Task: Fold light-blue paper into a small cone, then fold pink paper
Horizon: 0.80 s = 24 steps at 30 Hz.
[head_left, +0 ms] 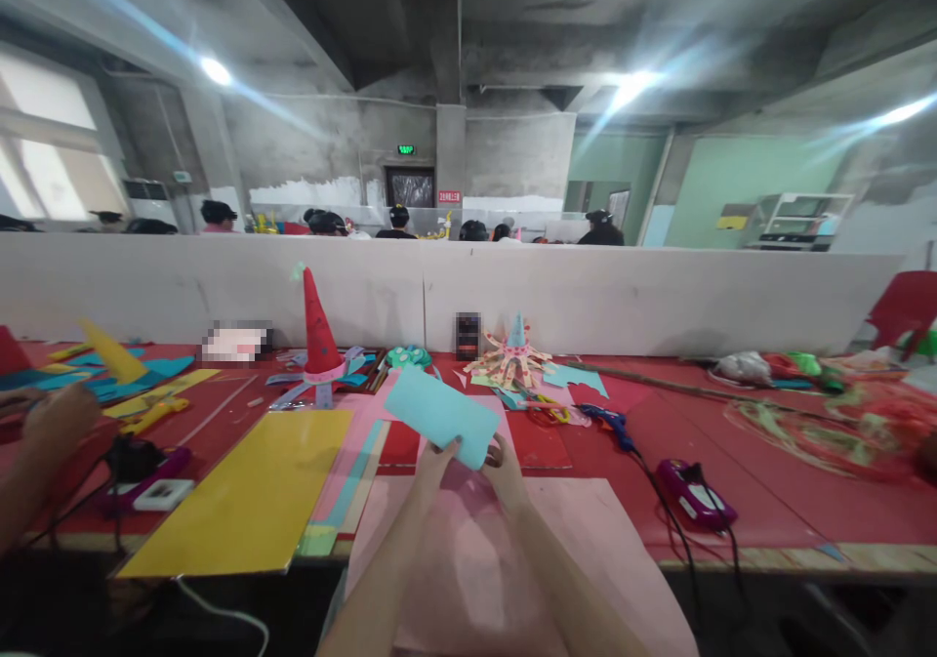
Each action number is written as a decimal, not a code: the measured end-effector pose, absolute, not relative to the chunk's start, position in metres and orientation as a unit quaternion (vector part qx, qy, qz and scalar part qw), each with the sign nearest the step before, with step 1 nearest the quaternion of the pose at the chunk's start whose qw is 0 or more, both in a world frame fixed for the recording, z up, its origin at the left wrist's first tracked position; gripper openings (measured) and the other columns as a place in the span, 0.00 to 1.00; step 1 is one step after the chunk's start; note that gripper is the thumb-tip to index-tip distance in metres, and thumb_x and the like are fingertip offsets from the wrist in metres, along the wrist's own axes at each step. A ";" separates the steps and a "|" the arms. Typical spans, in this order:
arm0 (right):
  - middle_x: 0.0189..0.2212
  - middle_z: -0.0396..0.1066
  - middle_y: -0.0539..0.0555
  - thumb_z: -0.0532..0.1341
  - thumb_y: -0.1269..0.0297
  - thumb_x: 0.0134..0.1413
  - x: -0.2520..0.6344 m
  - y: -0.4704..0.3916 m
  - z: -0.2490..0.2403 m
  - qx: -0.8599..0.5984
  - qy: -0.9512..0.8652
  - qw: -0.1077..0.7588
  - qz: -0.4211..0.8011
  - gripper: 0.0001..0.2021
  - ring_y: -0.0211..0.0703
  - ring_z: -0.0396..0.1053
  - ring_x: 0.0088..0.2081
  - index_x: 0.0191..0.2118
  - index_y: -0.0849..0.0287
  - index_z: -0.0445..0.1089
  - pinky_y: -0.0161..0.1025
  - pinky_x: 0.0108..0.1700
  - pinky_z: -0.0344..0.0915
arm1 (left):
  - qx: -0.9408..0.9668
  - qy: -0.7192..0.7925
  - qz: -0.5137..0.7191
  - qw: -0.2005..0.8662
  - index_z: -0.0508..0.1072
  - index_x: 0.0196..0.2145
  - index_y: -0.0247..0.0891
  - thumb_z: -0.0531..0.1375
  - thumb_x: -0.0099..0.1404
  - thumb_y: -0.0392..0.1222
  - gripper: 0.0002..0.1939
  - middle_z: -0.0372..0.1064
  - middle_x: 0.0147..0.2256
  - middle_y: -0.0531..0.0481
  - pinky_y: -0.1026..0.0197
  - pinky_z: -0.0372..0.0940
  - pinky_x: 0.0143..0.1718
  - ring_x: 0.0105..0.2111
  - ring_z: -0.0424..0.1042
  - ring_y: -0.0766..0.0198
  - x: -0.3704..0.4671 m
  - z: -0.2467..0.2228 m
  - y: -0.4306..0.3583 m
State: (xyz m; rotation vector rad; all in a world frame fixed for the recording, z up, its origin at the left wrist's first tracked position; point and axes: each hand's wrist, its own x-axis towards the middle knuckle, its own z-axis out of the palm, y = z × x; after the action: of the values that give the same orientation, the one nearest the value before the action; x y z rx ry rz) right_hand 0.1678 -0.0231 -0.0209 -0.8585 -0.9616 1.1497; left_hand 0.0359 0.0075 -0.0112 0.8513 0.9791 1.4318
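Note:
A light blue sheet of paper (439, 413) is held tilted above the table, between both hands. My left hand (441, 454) pinches its lower edge, with the thumb on top. At its lower right corner my right hand (505, 460) has its fingers curled around the edge. Beneath the forearms lies a large pink sheet (571, 540). Behind the blue paper stands a small blue cone (518, 333) on a fringed, pale paper ring. A red paper cone (317, 330) stands upright further left.
A yellow sheet (249, 491) lies left of the pink one. On the right are a blue glue gun (611, 425) and a purple power socket (695, 494) with cables. Another person's hand (62, 423) is at the far left. A white partition (630, 301) runs behind the table.

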 end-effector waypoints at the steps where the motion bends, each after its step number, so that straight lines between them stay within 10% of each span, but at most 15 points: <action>1: 0.27 0.70 0.49 0.63 0.70 0.28 0.168 -0.023 -0.021 -0.380 -0.424 0.650 0.503 0.31 0.39 0.69 0.28 0.46 0.57 0.57 0.36 0.32 0.65 | 0.364 0.416 0.609 0.569 0.71 0.36 0.32 0.70 0.36 0.43 0.27 0.73 0.35 0.40 0.54 0.65 0.42 0.38 0.71 0.53 0.036 -0.011 0.007; 24: 0.16 0.63 0.43 0.51 0.71 0.26 0.167 -0.031 -0.009 -0.456 -0.452 0.621 0.449 0.23 0.33 0.57 0.15 0.39 0.60 0.61 0.30 0.17 0.55 | 0.389 0.424 0.605 0.551 0.69 0.36 0.33 0.69 0.39 0.42 0.25 0.73 0.36 0.40 0.57 0.67 0.38 0.37 0.72 0.55 0.032 -0.016 0.011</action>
State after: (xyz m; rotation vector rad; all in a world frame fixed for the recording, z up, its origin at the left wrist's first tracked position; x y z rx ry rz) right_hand 0.1672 -0.0308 -0.0093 -1.0489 -1.0392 1.0315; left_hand 0.0321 0.0115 -0.0162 0.9194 1.0019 1.4303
